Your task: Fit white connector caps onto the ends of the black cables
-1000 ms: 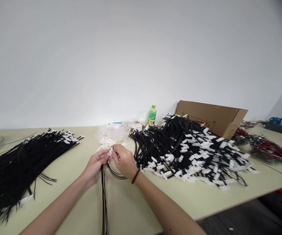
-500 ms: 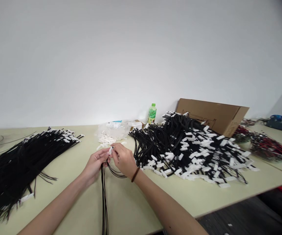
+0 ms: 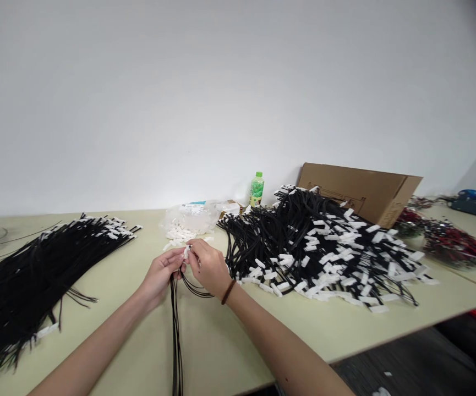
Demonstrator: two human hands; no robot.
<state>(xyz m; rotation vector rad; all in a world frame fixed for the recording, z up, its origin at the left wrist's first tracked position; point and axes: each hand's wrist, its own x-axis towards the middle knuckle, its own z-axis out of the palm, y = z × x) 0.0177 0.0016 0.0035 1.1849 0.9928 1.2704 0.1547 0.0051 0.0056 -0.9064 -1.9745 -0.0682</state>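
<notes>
At the far left a pile of black cables (image 3: 35,275) with white ends lies on the surface (image 3: 130,357), well apart from the hands; working clear of its loose strands, near the left forearm, should avoid snags.

The left hand (image 3: 163,269) has its grip pinched, thumb against fingers, on a white piece (image 3: 186,252) and the black wires (image 3: 175,330) just below it. This side probably serves best as the anchor: a firm pinch close to the white piece should stop it twisting. The wires hang down toward the near edge, and some loop off to the right beneath the other hand, so a little slack there would spare the joint any tug.

Loose white pieces (image 3: 175,234) and a clear plastic bag (image 3: 196,220) lie just beyond the fingertips. The white piece itself is held up between both hands, off the surface.

The right hand (image 3: 211,269) pinches the far end of the white piece; whether a wire end is caught there too is too small to tell. Small, straight pressure in line with the piece seems wiser than bending it. Farther right, the heap of black cables with white tips (image 3: 295,236) lies near the right wrist.
</notes>
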